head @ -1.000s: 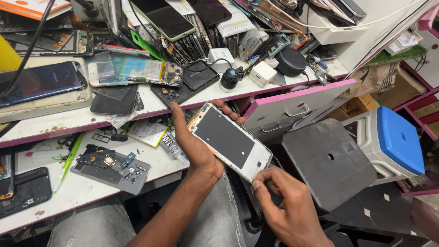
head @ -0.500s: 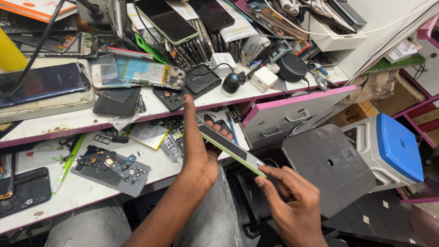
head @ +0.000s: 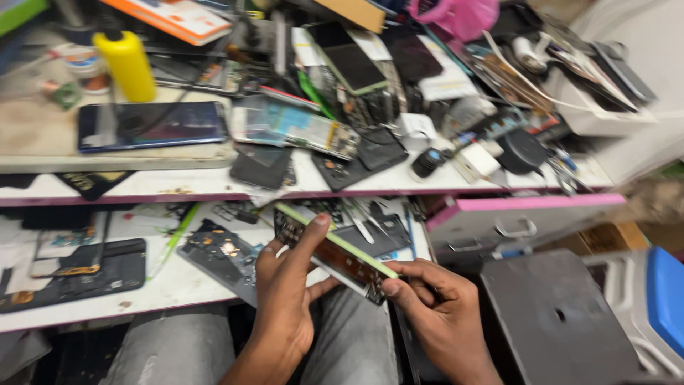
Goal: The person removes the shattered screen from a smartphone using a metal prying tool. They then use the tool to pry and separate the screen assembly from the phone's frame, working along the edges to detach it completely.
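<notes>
My left hand grips a smartphone with a white and green edge, tilted so its open back with circuit parts faces me. The thumb rests on the phone's upper edge near its left end. My right hand pinches the phone's lower right corner with fingertips. Both hands hold it above my lap, just in front of the lower white shelf.
A cluttered workbench holds several phones and parts: a dark phone, a yellow bottle, a disassembled phone frame, tweezers. A pink drawer stands open at right; a grey stool and blue-lidded bin beyond.
The phone has been turned over from screen-up, through edge-on, to back-up. My hands have come closer together, and the camera has moved nearer to the bench.
</notes>
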